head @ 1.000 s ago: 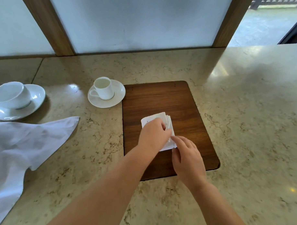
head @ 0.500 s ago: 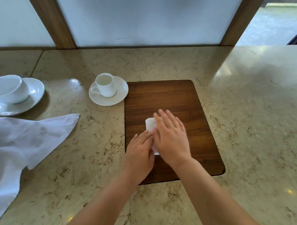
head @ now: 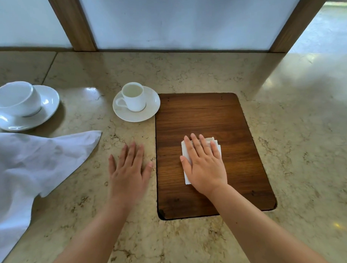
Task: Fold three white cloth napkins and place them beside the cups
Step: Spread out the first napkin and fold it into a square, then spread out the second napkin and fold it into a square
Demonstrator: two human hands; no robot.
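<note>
Nearest me, the right hand [head: 206, 165] lies flat, fingers [head: 196, 145] spread, pressing a small folded napkin [head: 186, 171] on the wooden board [head: 205, 118], while the left hand [head: 129, 172] rests open and empty on the counter [head: 297, 146] just left of the board. I'd judge one napkin folded but not yet placed. Left of the board lies unfolded white cloth [head: 32, 165]; beyond are the small cup [head: 133, 97], its saucer touching the board's far-left corner, and a larger cup [head: 16, 98], with bare room right of the board.

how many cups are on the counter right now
2. A small handled cup sits on a saucer by the wooden board's far-left corner. A larger cup sits on its saucer at the far left. More could be out of frame.
</note>
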